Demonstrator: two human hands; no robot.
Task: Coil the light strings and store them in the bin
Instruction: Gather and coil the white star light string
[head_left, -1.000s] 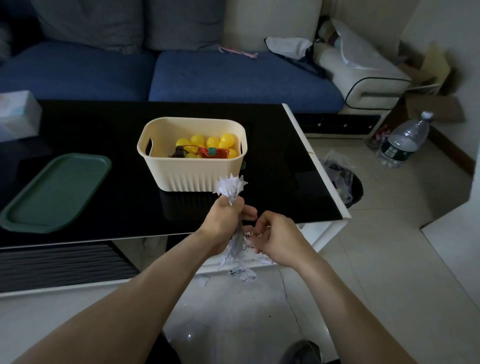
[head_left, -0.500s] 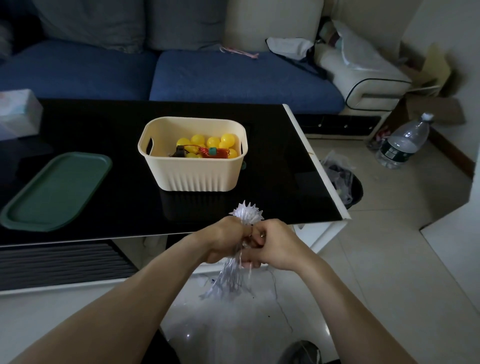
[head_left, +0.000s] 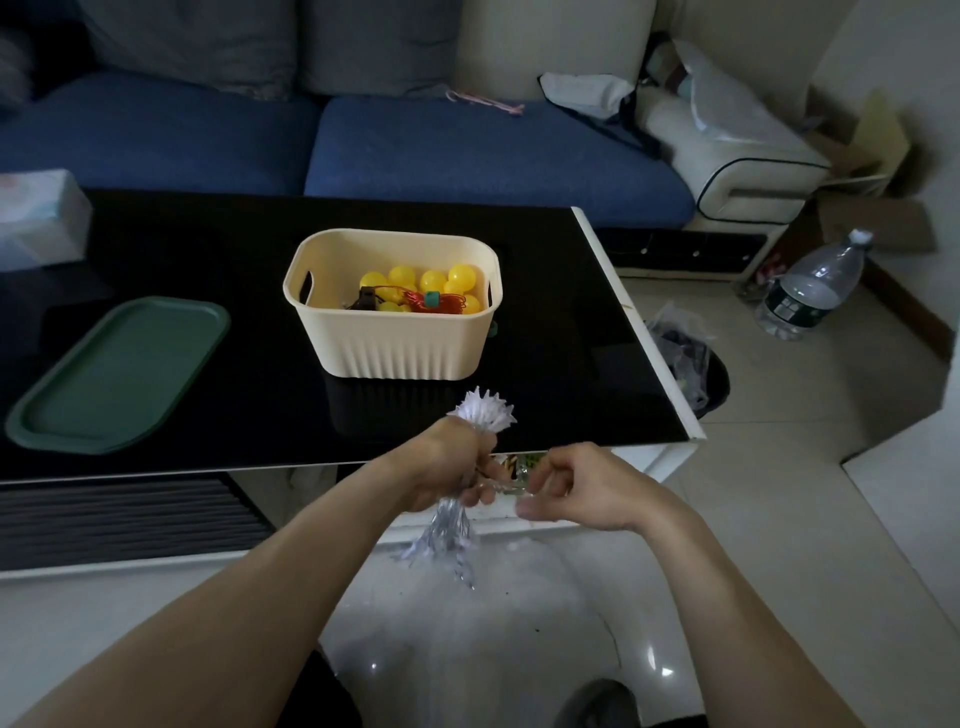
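The left hand was clenched around the middle of a bundled white light string, whose spiky tuft of bulbs stuck out above the fist while silvery loops hung below it toward the floor. The bundle sat at about 6 o'clock from the cream bin, just off the near edge of the black table, not yet over it. The right hand, at 3 o'clock from the left and just beside it, had its fingers curled and appeared to pinch a short run of wire leading out of the bundle, though that wire was too thin and blurred to be sure of.

The bin already held a string of yellow ball lights with red wire, lying toward its far side. A green tray lay on the table at 9 o'clock from the bin.

The step in hand looked like winding the loose tail around the bundle's waist to bind it. To do it well, the left fist should have kept firm so the loops did not slip, while the right drew the tail snug, wrapped it tight and tucked the end under before lifting the bundle forward toward 12 o'clock into the bin
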